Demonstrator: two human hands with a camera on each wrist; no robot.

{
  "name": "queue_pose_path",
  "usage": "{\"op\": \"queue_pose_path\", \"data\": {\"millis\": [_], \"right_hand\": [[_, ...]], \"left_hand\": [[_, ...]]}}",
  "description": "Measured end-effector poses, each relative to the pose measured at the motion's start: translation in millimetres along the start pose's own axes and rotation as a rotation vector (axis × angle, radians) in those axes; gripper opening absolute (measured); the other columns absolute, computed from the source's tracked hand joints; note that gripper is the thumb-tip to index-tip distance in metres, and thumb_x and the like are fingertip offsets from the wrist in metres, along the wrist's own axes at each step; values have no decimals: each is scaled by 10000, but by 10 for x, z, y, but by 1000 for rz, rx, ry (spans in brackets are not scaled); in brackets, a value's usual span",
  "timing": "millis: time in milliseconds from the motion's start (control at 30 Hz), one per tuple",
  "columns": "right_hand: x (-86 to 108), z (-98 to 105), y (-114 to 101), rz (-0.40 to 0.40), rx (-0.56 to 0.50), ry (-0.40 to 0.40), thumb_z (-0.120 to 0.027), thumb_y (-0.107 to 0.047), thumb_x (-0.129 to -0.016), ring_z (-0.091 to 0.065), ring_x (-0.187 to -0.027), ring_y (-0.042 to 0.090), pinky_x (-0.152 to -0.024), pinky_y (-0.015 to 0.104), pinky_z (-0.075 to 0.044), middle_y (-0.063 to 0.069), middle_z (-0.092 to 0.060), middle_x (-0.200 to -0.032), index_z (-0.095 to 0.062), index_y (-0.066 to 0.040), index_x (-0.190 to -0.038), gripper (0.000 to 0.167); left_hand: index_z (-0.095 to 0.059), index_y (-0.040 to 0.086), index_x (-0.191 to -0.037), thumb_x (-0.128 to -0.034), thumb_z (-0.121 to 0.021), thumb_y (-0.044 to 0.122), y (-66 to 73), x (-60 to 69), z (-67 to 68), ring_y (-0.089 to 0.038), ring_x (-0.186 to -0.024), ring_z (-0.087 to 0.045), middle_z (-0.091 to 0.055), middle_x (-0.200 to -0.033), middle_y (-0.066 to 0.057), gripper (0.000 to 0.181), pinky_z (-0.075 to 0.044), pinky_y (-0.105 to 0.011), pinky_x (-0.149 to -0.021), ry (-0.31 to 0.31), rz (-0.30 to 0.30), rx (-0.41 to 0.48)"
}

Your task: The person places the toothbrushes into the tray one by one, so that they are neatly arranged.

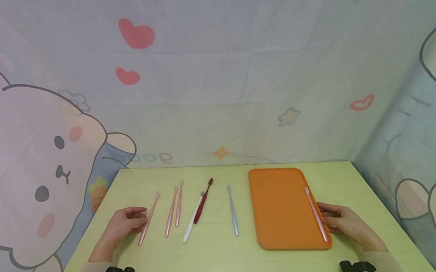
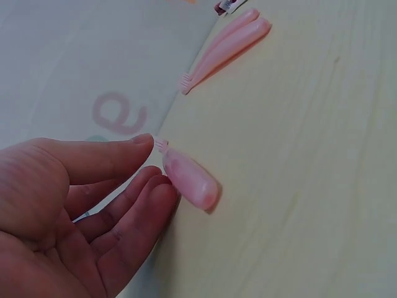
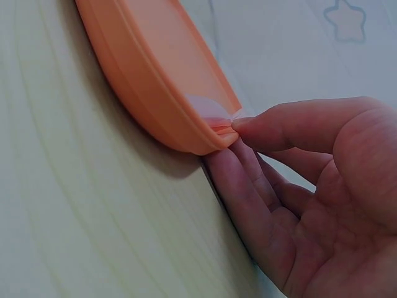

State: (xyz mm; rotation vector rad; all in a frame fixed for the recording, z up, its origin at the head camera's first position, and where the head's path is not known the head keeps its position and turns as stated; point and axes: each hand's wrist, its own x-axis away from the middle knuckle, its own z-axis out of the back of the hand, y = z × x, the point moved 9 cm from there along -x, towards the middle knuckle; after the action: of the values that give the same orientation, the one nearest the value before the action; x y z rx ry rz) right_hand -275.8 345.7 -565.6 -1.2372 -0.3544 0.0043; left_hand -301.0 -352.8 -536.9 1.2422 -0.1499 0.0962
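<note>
My left hand [image 1: 124,224] lies at the table's left side, fingers loosely bent, close beside a pink toothbrush [image 1: 149,219]. In the left wrist view a gap shows between thumb and fingers, and the brush [image 2: 191,182] lies just past the fingertips. At the right, my right hand [image 1: 345,223] is by the long right rim of an orange tray [image 1: 278,210]. Its thumb and fingertips appear at the rim in the right wrist view; whether they press it I cannot tell. Inside that tray, along the right edge, lies another pink toothbrush [image 1: 316,214].
Between the hands lie two more pink toothbrushes [image 1: 171,212], a white toothbrush [image 1: 193,219] close against a dark red toothbrush [image 1: 204,202], and a light blue toothbrush [image 1: 233,211]. A printed cloth [image 1: 215,72] hangs behind the pale yellow table [image 1: 215,256].
</note>
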Motion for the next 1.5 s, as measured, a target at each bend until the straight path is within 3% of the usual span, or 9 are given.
{"op": "queue_pose_path", "data": {"millis": [367,833,1100,1500], "right_hand": [[9,12,-29,-7,7,13,-666,-122,-1062,-680,-1051,42,-828,358,-639,238,-643,-1402,-324,113,-1611,689],[4,12,-46,9,0,-14,-669,-140,-1067,-683,-1053,38,-835,357,-640,229,-646,-1394,-306,120,-1613,705],[-12,17,-32,-4,2,11,-679,-139,-1059,-675,-1065,34,-844,360,-640,254,-610,-1448,-332,111,-1609,697],[11,0,-11,-3,16,7,-663,-135,-1069,-678,-1062,38,-839,359,-639,257,-622,-1432,-318,117,-1610,690]], "left_hand": [[-649,-168,-1299,-948,-781,13,32,-43,-43,-181,-857,-731,-734,-1052,-155,417,-640,-330,-710,4,-8,-93],[-656,-164,-1294,-942,-784,3,77,-34,-64,-186,-844,-722,-727,-1042,-143,410,-637,-331,-703,6,-1,-116],[-671,-161,-1272,-930,-799,3,112,-26,-73,-193,-853,-720,-749,-1060,-180,401,-637,-336,-705,5,-5,-135],[-672,-166,-1263,-922,-798,2,82,-20,-79,-181,-860,-719,-755,-1051,-175,400,-634,-327,-715,-4,-2,-133]]}}
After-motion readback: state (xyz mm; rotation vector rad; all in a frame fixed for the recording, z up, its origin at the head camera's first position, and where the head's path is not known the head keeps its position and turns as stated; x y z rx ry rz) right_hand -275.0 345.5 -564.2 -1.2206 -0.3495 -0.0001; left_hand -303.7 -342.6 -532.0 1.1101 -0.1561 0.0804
